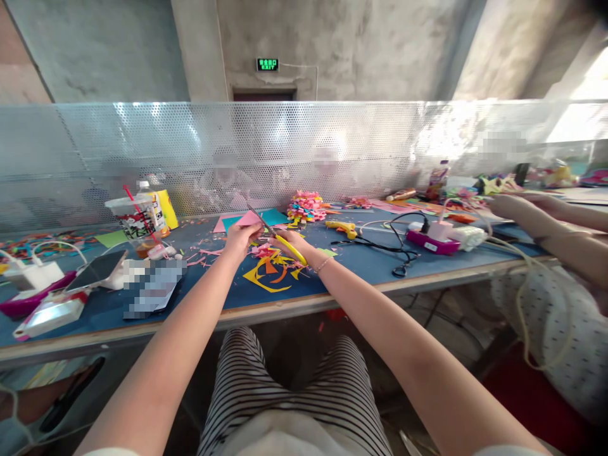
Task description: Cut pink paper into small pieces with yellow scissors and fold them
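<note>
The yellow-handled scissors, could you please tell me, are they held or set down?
Held: the right hand grips the yellow handle above the table.

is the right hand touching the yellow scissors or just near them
Touching. The head view shows the right hand closed around the handles of the yellow scissors, with the blades pointing away from the person.

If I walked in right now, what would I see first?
Probably the yellow-handled scissors in the person's right hand, above a blue table. Bright yellow paper scraps lie between the forearms, near the table's front edge. Your eye might then jump to the ruffled pink bundle beyond the hands, or the green exit sign high on the wall.
</note>
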Demonstrator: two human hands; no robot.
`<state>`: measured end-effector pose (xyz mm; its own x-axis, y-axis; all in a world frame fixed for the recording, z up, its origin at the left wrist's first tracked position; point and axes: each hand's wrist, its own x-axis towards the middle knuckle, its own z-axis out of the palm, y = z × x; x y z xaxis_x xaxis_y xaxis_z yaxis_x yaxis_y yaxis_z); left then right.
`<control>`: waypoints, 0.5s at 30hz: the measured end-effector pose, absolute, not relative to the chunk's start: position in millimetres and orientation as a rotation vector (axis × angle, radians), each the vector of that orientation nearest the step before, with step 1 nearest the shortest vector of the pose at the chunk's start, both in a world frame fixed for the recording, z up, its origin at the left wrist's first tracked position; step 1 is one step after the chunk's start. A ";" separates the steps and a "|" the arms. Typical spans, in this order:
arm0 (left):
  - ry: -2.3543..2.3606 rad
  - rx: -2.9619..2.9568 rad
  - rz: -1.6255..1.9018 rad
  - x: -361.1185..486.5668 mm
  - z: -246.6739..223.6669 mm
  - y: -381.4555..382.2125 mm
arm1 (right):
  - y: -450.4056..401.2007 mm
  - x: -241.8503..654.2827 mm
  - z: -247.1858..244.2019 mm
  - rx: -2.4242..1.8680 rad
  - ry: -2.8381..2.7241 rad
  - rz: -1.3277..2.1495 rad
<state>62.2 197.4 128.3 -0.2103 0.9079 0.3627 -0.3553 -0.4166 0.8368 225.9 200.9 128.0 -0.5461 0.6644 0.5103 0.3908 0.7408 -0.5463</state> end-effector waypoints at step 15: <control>0.849 1.042 1.713 63.4 133.2 191.2 | 210.2 226.3 123.7 -0.997 -2.200 0.281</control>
